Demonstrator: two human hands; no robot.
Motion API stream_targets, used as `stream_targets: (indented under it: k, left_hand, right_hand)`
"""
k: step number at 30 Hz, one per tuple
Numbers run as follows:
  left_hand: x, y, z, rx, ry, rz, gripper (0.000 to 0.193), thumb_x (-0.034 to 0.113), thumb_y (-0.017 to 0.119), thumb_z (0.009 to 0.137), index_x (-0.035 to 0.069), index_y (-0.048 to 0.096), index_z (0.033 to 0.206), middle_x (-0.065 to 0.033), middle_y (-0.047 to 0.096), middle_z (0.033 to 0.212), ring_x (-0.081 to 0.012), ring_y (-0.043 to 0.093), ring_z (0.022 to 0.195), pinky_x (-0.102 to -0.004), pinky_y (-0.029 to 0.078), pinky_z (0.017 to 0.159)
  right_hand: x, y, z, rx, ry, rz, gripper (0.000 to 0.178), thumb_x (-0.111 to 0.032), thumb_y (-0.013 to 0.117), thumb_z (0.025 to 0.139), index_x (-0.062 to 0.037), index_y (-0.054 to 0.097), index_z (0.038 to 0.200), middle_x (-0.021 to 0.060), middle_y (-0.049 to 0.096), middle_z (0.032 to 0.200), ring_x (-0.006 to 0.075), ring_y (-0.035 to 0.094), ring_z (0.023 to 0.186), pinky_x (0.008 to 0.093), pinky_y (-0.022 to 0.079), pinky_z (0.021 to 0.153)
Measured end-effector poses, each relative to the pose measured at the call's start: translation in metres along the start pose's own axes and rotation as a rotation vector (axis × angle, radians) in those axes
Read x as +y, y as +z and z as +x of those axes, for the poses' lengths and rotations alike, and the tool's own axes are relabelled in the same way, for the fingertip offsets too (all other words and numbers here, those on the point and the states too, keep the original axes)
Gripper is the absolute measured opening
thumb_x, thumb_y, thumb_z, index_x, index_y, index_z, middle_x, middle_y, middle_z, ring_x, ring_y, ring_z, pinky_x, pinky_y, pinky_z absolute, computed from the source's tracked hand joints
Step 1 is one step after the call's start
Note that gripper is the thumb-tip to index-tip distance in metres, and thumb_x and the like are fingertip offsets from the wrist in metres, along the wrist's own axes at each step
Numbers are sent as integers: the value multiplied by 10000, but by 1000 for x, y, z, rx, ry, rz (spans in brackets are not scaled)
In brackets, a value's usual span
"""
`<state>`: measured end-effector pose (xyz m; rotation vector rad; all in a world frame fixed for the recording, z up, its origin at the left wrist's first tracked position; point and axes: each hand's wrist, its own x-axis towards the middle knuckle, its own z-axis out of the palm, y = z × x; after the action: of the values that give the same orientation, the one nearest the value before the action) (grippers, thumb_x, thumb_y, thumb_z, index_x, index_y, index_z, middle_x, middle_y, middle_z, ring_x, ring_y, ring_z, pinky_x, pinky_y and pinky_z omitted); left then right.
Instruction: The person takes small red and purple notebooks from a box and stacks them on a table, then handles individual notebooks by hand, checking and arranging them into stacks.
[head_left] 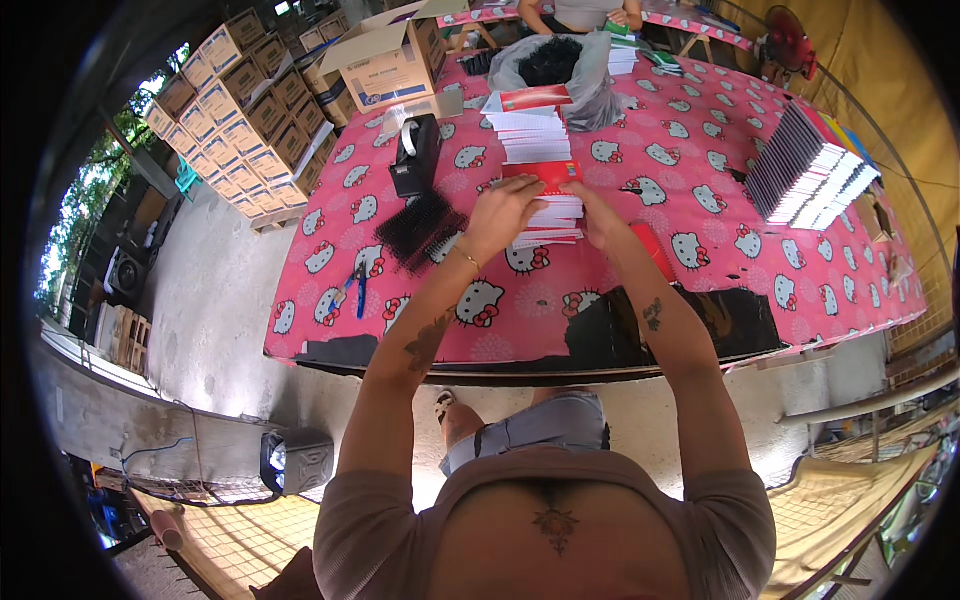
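A red-covered booklet stack (545, 205) is clasped between the left hand (503, 215) and right hand (597, 215); black comb bindings (418, 230) lie left on the counter (560, 290).

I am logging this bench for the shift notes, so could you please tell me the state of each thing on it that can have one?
Left hand: resting on the stack, fingers curled.
Right hand: on the stack's right edge.
Red-covered booklet stack with white pages: closed, piled flat.
Black tape dispenser: upright, roll loaded.
Brown cardboard box: flaps open.
Grey plastic bag of black combs: open at top.
Red fan: cannot tell if running.
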<state>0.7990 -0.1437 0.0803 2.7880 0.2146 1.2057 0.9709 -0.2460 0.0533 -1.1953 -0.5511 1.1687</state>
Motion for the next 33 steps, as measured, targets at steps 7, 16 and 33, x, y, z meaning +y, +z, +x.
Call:
stream_targets:
  k: [7,16,33]
  left_hand:
    - [2,-20,17,-155,32,-65,265,254,676,887,68,722,1070,-131,718,1032,-313,685,928,-407,553,802]
    - [15,-35,26,83,-128,-40,153,151,638,908,52,710,998,-150,706,907,-339,672,795,-410,536,712]
    - [90,-19,-137,68,-941,-451,392,262,493,1022,-64,593,1215,-237,633,1098,-369,614,982,-412,486,829]
  right_hand:
    - [-1,-19,-6,100,-79,274,917,-725,583,838,-71,408,1455,102,536,1377,234,494,1279,434,411,1055]
    - [9,4,-55,248,-490,-31,724,-352,669,912,-47,355,1489,120,367,1518,221,360,1388,381,284,1150]
    - [97,-5,-109,-63,-311,-382,230,-104,717,892,-64,616,1095,-7,616,903,38,551,729,188,439,625]
